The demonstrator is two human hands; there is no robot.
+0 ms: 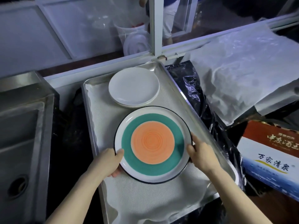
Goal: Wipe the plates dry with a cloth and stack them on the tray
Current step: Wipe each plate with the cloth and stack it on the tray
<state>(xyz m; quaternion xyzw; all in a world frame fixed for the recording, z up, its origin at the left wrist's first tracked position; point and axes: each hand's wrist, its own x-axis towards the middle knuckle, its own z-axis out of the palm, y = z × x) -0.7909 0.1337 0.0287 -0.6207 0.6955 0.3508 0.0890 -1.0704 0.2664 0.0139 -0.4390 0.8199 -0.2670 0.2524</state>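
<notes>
Two hands hold one large plate [152, 145] over the near half of a metal tray [186, 97]: the left hand [107, 163] grips its near-left rim, thumb lying on the white border and fingers curled under the edge, while the right hand [201, 155] clasps the right rim, thumb on top. The plate has an orange centre with fine rings, a green band around it, a white border and a thin dark edge; whether it rests on the tray or hangs just above it cannot be told. A white cloth [145, 196] lines the tray's floor and wrinkles near the front edge. Toward the tray's far corner sits a small stack of plain white plates [134, 86], just beyond the coloured one and apart from it. Left of the tray lies a steel sink [24, 135] with a round drain. Right of the tray, crumpled black plastic [191, 88] covers the worktop, with a white sheet [242, 70] over something beyond it and a printed carton [271, 152] at the right edge.
</notes>
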